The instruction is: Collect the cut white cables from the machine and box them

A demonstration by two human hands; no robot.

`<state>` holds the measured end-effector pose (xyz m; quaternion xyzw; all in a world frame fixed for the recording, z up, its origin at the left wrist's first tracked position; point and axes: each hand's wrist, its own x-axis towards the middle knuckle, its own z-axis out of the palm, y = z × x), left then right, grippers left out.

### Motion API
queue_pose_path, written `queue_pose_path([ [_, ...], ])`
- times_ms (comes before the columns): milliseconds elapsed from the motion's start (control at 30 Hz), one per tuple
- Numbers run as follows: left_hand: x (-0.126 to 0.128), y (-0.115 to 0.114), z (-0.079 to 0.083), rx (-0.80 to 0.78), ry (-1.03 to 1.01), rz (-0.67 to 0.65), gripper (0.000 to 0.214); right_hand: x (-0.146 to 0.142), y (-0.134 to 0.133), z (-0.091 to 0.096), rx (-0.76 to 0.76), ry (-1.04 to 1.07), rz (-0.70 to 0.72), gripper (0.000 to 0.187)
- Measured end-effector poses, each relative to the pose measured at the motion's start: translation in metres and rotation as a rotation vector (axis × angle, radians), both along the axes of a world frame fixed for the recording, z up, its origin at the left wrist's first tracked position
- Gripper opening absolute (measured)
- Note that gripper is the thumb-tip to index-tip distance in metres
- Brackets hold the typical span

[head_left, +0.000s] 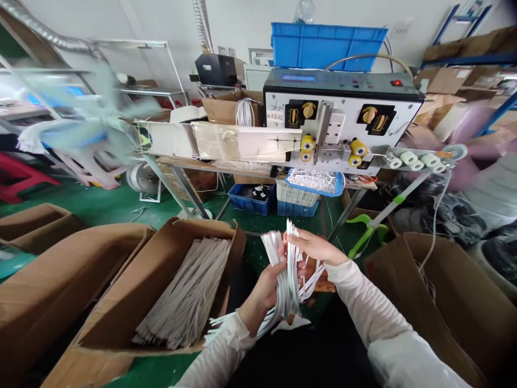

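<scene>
From my station, the head view puts my left hand (264, 288) closed around the lower part of a bundle of white flat cables (289, 269) at lower centre, while my right hand (317, 249) grips its top from the right. Loose ends fan toward the lower left. Room is tight: an open cardboard box (205, 229) holding a stack of pale strips (183, 293) sits just beside my left wrist, and another cardboard box (436, 302) fills the lower right, leaving a dark gap below my hands. Ahead, a benchtop wire-processing machine (343, 108) spans the upper middle, with a lit blue display (299, 77) and a glowing red switch (396, 83); the small characters on its panel are too small to read. A blue crate (327, 46) sits behind it, blue crates (251, 199) stand beneath the bench, and a blurred fan (81, 113) occupies the upper left.
</scene>
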<state>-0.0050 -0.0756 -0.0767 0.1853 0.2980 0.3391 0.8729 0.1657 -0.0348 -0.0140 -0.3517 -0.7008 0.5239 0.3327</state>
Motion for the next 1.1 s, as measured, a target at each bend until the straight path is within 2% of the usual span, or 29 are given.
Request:
queue_pose_path([
  [67, -0.001, -0.003, 0.001, -0.002, -0.003, 0.016, 0.036, 0.000, 0.003, -0.013, 0.054, -0.011, -0.168, 0.049],
  [133, -0.001, -0.006, 0.001, 0.038, -0.007, 0.024, 0.039, -0.003, 0.006, -0.023, 0.062, -0.020, -0.251, 0.048],
  [267, 0.000, -0.013, -0.002, 0.115, -0.004, 0.001, 0.043, -0.011, 0.004, -0.038, -0.186, -0.002, -0.219, 0.051],
  [333, 0.000, -0.016, -0.004, 0.127, -0.023, -0.021, 0.040, -0.015, 0.000, -0.041, -0.244, 0.052, -0.228, 0.052],
  [467, -0.002, -0.018, -0.004, 0.110, -0.090, 0.000, 0.038, -0.016, -0.007, -0.040, -0.173, 0.185, -0.265, 0.064],
  [567, -0.004, -0.018, -0.006, 0.109, -0.048, -0.027, 0.038, -0.012, -0.008, -0.035, -0.175, 0.187, -0.247, 0.075],
  [700, -0.007, -0.018, -0.011, 0.108, 0.005, -0.061, 0.041, -0.007, -0.007, -0.034, -0.178, 0.177, -0.229, 0.059],
  [833, -0.007, -0.021, -0.012, 0.117, 0.037, -0.089, 0.047, -0.005, -0.007, -0.041, -0.144, 0.160, -0.226, 0.043],
  [967, -0.005, -0.025, -0.014, 0.153, 0.003, -0.119, 0.044, -0.007, -0.010, -0.048, -0.109, 0.129, -0.243, 0.040],
  [1100, -0.004, -0.033, -0.020, 0.085, -0.016, -0.114, 0.044, -0.008, -0.018, -0.055, -0.077, 0.121, -0.256, 0.046],
])
